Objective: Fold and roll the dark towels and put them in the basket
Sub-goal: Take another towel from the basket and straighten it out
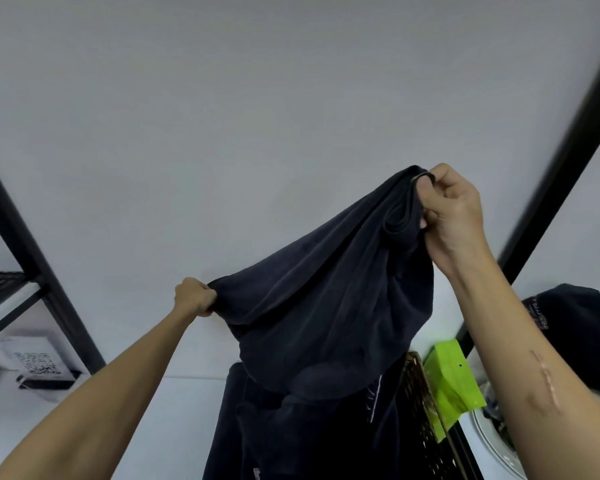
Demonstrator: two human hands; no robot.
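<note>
Gripping the dark towel (pixel 319 299), both hands (pixel 194 297) (pixel 454 209) stretch it sloping upward right, seemingly doubled.

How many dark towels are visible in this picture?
3, maybe more hidden: one towel held up by both hands, one lying below it, and one dark cloth at the right edge.

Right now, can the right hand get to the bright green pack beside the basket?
Probably not yet. The right hand is raised high and grips a corner of the dark towel, so it is busy. The green pack lies uncovered below that forearm, beside the basket; freeing the grip would likely open the way.
</note>
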